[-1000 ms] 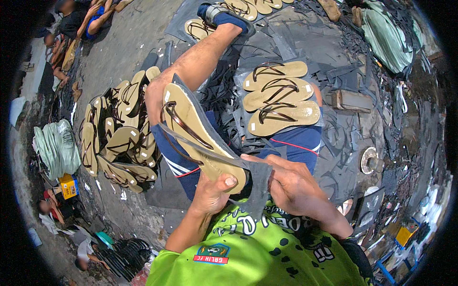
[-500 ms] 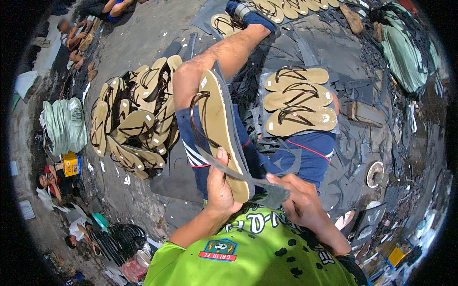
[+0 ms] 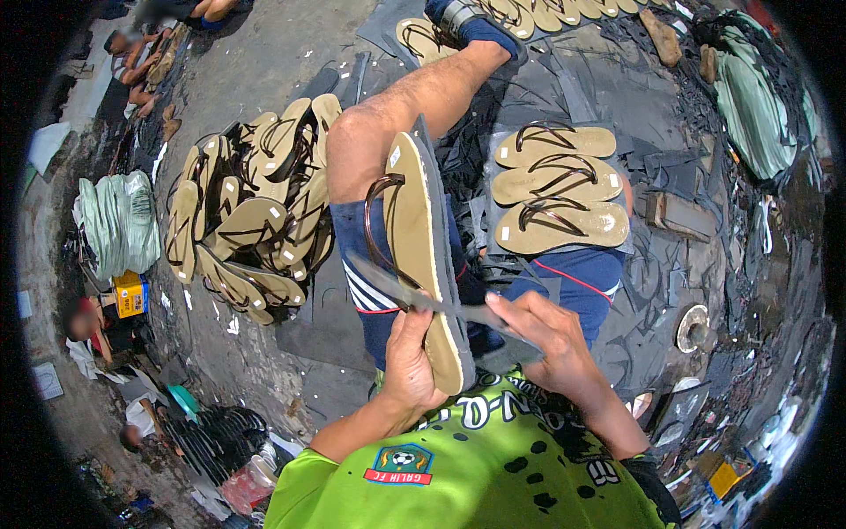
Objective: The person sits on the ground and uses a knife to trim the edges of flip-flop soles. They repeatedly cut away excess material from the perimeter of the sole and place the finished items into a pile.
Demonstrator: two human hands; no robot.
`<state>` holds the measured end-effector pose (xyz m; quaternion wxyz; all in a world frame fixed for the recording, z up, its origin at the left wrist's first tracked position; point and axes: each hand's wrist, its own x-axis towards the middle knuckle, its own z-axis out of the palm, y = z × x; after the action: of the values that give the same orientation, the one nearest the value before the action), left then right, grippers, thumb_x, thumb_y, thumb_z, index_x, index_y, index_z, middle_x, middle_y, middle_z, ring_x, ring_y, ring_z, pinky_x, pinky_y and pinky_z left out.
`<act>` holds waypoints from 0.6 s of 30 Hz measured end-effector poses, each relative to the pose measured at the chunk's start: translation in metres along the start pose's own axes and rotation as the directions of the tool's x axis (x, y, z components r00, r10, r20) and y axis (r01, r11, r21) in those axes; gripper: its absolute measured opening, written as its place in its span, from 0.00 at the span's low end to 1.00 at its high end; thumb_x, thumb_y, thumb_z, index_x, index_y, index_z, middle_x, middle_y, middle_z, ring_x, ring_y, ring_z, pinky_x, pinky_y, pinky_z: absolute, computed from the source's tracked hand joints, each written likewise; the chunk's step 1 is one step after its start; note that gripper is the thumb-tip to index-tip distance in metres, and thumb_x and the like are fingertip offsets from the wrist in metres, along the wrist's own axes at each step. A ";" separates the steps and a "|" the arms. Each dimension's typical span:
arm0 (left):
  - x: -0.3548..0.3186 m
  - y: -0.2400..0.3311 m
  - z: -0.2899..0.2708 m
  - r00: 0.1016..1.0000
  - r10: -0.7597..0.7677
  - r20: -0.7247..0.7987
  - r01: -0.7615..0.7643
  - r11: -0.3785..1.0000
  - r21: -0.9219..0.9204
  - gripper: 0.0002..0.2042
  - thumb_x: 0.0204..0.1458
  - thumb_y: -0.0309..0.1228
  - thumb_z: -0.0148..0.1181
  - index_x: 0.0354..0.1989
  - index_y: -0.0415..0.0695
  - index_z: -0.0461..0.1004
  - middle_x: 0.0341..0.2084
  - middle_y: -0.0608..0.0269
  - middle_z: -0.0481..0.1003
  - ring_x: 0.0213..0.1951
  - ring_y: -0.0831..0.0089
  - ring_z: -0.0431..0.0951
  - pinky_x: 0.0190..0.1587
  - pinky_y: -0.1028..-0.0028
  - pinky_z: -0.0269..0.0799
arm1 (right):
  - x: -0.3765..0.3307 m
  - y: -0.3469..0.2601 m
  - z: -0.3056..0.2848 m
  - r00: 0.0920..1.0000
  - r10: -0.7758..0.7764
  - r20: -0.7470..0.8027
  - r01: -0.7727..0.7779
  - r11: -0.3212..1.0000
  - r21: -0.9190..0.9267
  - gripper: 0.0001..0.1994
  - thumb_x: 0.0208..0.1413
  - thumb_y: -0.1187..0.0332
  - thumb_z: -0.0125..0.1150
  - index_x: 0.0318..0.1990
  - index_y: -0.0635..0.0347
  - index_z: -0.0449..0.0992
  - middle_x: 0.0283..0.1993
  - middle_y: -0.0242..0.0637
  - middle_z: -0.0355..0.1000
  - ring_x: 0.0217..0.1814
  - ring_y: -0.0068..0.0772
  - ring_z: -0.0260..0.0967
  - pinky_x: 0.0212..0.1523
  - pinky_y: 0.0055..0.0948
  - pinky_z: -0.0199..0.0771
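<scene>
Sandal (image 3: pixel 423 256) stands on its edge at the centre of the frame, leaning on the knee (image 3: pixel 361 141). Left hand (image 3: pixel 410 357) is closed around its lower end. Right hand (image 3: pixel 542 339) grips a long blade (image 3: pixel 414 295) that lies across the sole. I think the blade may slip toward the left fingers, because they sit very near it.

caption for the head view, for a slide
Left hand steadies a tan sandal on the knee while the right hand draws a blade across it.
</scene>
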<state>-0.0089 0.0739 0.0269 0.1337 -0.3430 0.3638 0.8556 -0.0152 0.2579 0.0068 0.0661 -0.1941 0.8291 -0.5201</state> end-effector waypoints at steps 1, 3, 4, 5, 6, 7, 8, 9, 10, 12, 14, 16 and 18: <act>0.000 0.002 -0.001 1.000 0.003 0.031 -0.003 1.000 0.016 0.16 0.59 0.50 0.51 0.39 0.50 0.71 0.26 0.66 0.73 0.23 0.78 0.72 0.22 0.78 0.68 | 0.005 0.003 0.005 0.999 -0.008 -0.035 0.006 0.999 -0.050 0.30 0.47 0.76 0.65 0.61 0.45 0.69 0.33 0.37 0.68 0.31 0.40 0.69 0.31 0.37 0.71; -0.001 0.005 0.006 0.997 0.020 0.079 -0.021 1.000 0.013 0.16 0.59 0.50 0.51 0.40 0.50 0.71 0.29 0.65 0.74 0.26 0.78 0.73 0.26 0.78 0.69 | 0.015 0.010 0.017 0.987 -0.060 -0.149 0.035 0.986 -0.162 0.29 0.48 0.74 0.64 0.60 0.45 0.70 0.32 0.37 0.68 0.31 0.40 0.69 0.31 0.37 0.70; -0.002 0.005 0.013 0.999 0.021 0.028 -0.022 0.999 0.049 0.17 0.59 0.51 0.50 0.40 0.50 0.71 0.28 0.66 0.73 0.26 0.78 0.72 0.26 0.78 0.68 | 0.021 0.012 0.021 0.975 -0.086 -0.206 0.039 0.975 -0.221 0.28 0.48 0.73 0.64 0.60 0.45 0.70 0.32 0.37 0.68 0.31 0.40 0.69 0.30 0.37 0.70; -0.003 0.002 0.020 0.999 0.023 -0.024 -0.021 0.996 0.085 0.17 0.59 0.51 0.50 0.40 0.50 0.71 0.28 0.66 0.73 0.26 0.78 0.72 0.26 0.79 0.68 | 0.032 0.013 0.023 0.957 -0.075 -0.279 0.008 0.972 -0.236 0.28 0.49 0.71 0.64 0.60 0.44 0.70 0.31 0.37 0.68 0.29 0.41 0.69 0.29 0.37 0.70; -0.003 0.001 0.024 0.997 0.028 -0.074 -0.018 0.992 0.123 0.17 0.59 0.52 0.50 0.40 0.51 0.71 0.28 0.66 0.72 0.26 0.78 0.71 0.26 0.79 0.67 | 0.042 0.016 0.023 0.954 -0.058 -0.294 -0.006 0.977 -0.214 0.27 0.49 0.71 0.64 0.60 0.44 0.70 0.31 0.37 0.68 0.29 0.41 0.69 0.28 0.38 0.70; -0.004 0.002 0.020 0.999 0.045 0.021 -0.047 0.986 0.161 0.18 0.59 0.53 0.50 0.41 0.51 0.71 0.27 0.67 0.72 0.25 0.78 0.71 0.25 0.77 0.68 | 0.050 0.015 0.023 0.950 -0.085 -0.301 0.017 0.975 -0.221 0.27 0.50 0.70 0.64 0.60 0.44 0.70 0.30 0.37 0.68 0.29 0.40 0.70 0.28 0.38 0.70; -0.002 0.002 0.015 0.999 0.034 0.035 -0.037 0.994 0.103 0.18 0.59 0.53 0.50 0.42 0.51 0.71 0.27 0.67 0.72 0.26 0.77 0.71 0.25 0.77 0.68 | 0.056 0.015 0.023 0.945 -0.111 -0.308 0.040 0.973 -0.229 0.26 0.50 0.70 0.64 0.60 0.44 0.70 0.29 0.36 0.68 0.28 0.40 0.70 0.28 0.38 0.70; 0.000 0.003 0.008 0.999 0.028 0.046 -0.030 0.999 0.045 0.19 0.59 0.53 0.50 0.43 0.51 0.71 0.28 0.68 0.72 0.26 0.77 0.72 0.25 0.76 0.69 | 0.061 0.012 0.023 0.943 -0.124 -0.307 0.042 0.965 -0.260 0.25 0.51 0.69 0.63 0.60 0.45 0.70 0.30 0.38 0.68 0.29 0.41 0.70 0.28 0.39 0.70; 0.001 0.004 0.005 0.998 0.022 0.058 -0.021 1.000 -0.013 0.19 0.58 0.54 0.50 0.43 0.50 0.71 0.28 0.68 0.72 0.26 0.76 0.72 0.25 0.75 0.70 | 0.066 0.008 0.023 0.942 -0.137 -0.307 0.044 0.956 -0.291 0.24 0.53 0.68 0.62 0.60 0.45 0.70 0.30 0.39 0.69 0.30 0.42 0.70 0.29 0.40 0.70; -0.003 0.004 0.007 0.996 0.020 0.091 -0.022 1.000 0.018 0.20 0.59 0.53 0.49 0.45 0.50 0.70 0.30 0.65 0.73 0.27 0.73 0.74 0.25 0.73 0.71 | 0.078 0.015 0.019 0.931 -0.093 -0.352 -0.007 0.962 -0.274 0.22 0.57 0.67 0.58 0.60 0.48 0.70 0.32 0.42 0.71 0.31 0.46 0.71 0.31 0.42 0.70; -0.015 -0.011 -0.009 0.997 0.020 0.070 -0.030 0.989 0.147 0.21 0.59 0.53 0.49 0.45 0.48 0.69 0.30 0.64 0.73 0.28 0.72 0.74 0.26 0.72 0.72 | 0.099 0.037 0.005 0.890 0.016 -0.456 -0.108 0.979 -0.175 0.20 0.60 0.65 0.54 0.60 0.51 0.69 0.36 0.47 0.73 0.34 0.50 0.72 0.34 0.43 0.70; -0.025 -0.012 -0.016 0.991 0.003 0.135 -0.038 0.966 0.256 0.20 0.60 0.40 0.52 0.55 0.40 0.65 0.38 0.64 0.74 0.39 0.77 0.75 0.43 0.74 0.71 | 0.120 0.047 -0.020 0.823 0.094 -0.561 -0.160 0.985 -0.070 0.18 0.64 0.65 0.48 0.60 0.57 0.68 0.41 0.53 0.74 0.40 0.55 0.72 0.38 0.42 0.71; -0.014 0.000 -0.034 0.956 -0.029 0.292 -0.046 0.967 0.249 0.21 0.57 0.38 0.56 0.54 0.39 0.66 0.40 0.63 0.74 0.41 0.75 0.75 0.45 0.72 0.71 | 0.102 0.018 -0.031 0.870 0.163 -0.466 -0.094 0.981 0.168 0.19 0.62 0.62 0.53 0.56 0.64 0.70 0.38 0.54 0.74 0.40 0.47 0.75 0.40 0.37 0.72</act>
<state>0.0183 0.0500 0.0198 0.2251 -0.1908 0.4475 0.8442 -0.1228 0.2507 0.0137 -0.0922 0.0008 0.7925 -0.6029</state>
